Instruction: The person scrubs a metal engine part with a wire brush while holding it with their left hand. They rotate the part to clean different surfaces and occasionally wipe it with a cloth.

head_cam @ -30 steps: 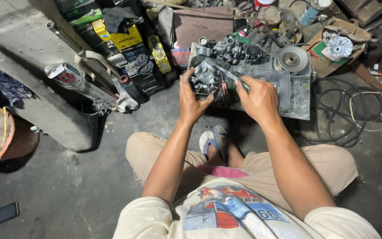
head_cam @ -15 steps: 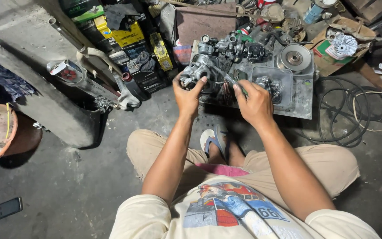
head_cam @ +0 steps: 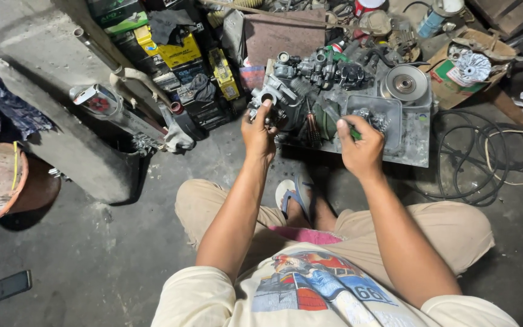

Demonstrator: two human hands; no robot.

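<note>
A grey carburettor (head_cam: 272,102) is gripped in the closed left hand (head_cam: 258,130); a green-handled tool (head_cam: 340,124) is clasped by the right hand (head_cam: 361,145), beside it. Disassembly appears unfinished: parts remain attached.

Screwdriver (head_cam: 351,130) now off carburetor (head_cam: 272,104)

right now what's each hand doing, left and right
Left hand: closed on a grey metal engine part.
Right hand: closed on a green-handled tool; its tip cannot be told.
</note>
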